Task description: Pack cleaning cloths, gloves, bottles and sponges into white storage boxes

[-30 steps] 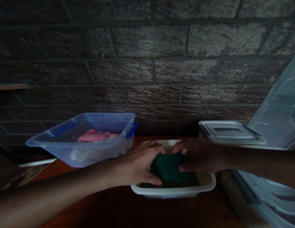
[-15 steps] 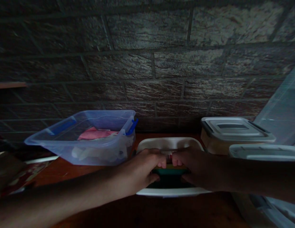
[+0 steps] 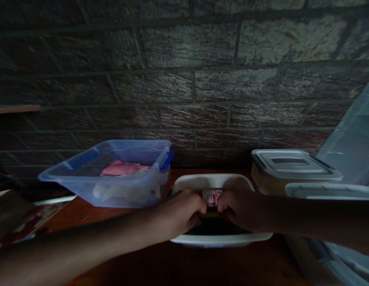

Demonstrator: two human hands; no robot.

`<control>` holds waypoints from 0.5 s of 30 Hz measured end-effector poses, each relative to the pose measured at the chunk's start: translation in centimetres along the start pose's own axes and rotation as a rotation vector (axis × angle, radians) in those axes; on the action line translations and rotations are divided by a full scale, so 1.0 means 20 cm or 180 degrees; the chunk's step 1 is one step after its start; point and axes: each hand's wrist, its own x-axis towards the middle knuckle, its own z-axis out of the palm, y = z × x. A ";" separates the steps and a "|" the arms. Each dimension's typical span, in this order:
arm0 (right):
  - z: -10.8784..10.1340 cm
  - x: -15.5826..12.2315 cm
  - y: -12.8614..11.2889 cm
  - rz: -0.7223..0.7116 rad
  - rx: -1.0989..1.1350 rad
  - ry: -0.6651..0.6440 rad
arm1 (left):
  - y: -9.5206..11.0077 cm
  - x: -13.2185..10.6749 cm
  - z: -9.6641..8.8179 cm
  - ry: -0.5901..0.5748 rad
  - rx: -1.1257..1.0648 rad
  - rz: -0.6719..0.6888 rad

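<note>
A white plastic tub (image 3: pixel 220 239) stands on the dim wooden surface in front of me. My left hand (image 3: pixel 181 212) and my right hand (image 3: pixel 244 208) reach into it side by side, fingers curled and closed round a dark green block (image 3: pixel 216 227) that sits low inside the tub. Behind my knuckles a small red and white packet (image 3: pixel 212 196) shows in the tub. Most of the green block is hidden by my hands and by shadow.
A clear blue-tinted bin (image 3: pixel 113 174) with pink and white things inside sits to the left. A lidded container (image 3: pixel 291 169) and another lid (image 3: pixel 330 190) lie to the right. A brick wall (image 3: pixel 184 79) stands close behind. A clear plastic lid leans at the far right.
The green block went from raised above the tub's rim to low inside it. My hands followed it down and my fingers curled in closer together.
</note>
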 end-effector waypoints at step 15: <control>-0.24 -0.09 -0.14 0.0184 -0.0280 -0.0129 | 0.16 -0.04 -0.13 0.0243 -0.0057 0.0247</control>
